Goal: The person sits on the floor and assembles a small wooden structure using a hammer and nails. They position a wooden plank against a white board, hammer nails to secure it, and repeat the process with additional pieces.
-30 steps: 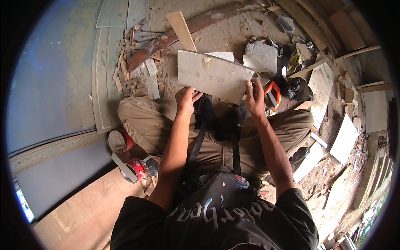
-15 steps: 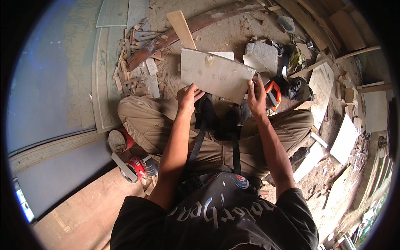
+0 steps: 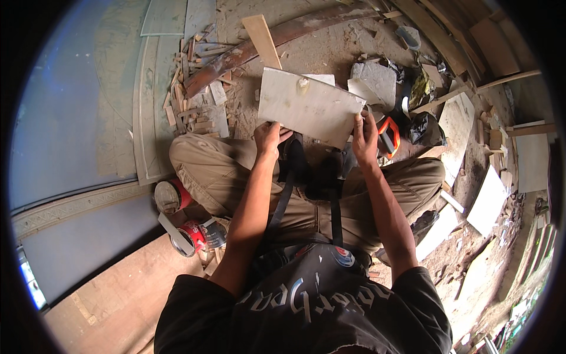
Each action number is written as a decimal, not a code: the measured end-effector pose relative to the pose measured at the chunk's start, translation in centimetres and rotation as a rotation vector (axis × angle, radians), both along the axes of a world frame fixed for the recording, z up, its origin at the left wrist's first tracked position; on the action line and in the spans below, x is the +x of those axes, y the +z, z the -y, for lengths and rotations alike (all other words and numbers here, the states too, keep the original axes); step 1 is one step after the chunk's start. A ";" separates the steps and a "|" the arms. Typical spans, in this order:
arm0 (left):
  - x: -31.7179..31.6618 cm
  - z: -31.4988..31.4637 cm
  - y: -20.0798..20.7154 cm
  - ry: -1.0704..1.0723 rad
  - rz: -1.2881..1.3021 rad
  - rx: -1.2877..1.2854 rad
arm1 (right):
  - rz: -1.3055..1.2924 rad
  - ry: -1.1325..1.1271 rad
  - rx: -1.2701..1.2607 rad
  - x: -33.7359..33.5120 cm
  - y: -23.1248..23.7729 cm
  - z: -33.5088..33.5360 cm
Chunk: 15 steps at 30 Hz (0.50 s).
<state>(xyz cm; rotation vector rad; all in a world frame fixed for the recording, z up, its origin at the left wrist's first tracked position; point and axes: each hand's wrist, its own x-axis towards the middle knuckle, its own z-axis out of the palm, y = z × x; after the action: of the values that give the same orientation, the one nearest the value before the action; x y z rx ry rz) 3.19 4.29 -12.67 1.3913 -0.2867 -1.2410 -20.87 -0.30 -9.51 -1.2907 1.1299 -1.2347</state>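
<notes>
Between my hands, above my crossed legs, I hold a flat pale grey-white board (image 3: 312, 109), roughly rectangular and tilted down to the right. A small light blob marks its upper edge. My left hand (image 3: 270, 139) is closed on the lower left edge, thumb on top and fingers underneath. At the right end, my right hand (image 3: 364, 137) pinches the board with the thumb on its face. An orange-framed tool with a dark middle, perhaps a saw handle (image 3: 394, 139), lies just right of my right hand.
Two red cans (image 3: 190, 237) stand by my left knee, one with a flat blade across it. A curved brown timber (image 3: 236, 56) and wood scraps (image 3: 197, 118) lie ahead. White sheet pieces (image 3: 488, 200) and a black plastic bag (image 3: 427, 130) are on the right. A blue-grey panel (image 3: 76, 118) is at left.
The board stays in both hands and its tilt is almost unchanged. The whole view has shifted very slightly; nothing was let go or picked up.
</notes>
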 end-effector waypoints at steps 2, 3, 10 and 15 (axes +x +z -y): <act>0.0 -0.2 0.7 -0.042 -0.038 -0.005 | 0.028 -0.022 -0.011 -0.2 -0.2 0.3; 0.2 -0.1 0.8 -0.035 -0.101 0.000 | 0.025 -0.017 -0.004 -0.5 -0.1 0.4; 0.0 0.2 1.4 -0.016 -0.171 0.032 | 0.009 -0.037 -0.005 -0.5 -0.6 0.5; 0.5 0.2 0.6 -0.023 -0.181 0.055 | 0.011 -0.021 -0.020 -0.4 -0.8 0.5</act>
<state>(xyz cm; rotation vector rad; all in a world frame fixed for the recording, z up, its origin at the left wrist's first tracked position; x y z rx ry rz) 3.65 4.05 -12.04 1.3145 -0.1451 -1.3930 -21.24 -0.84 -10.27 -1.2877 1.1286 -1.2703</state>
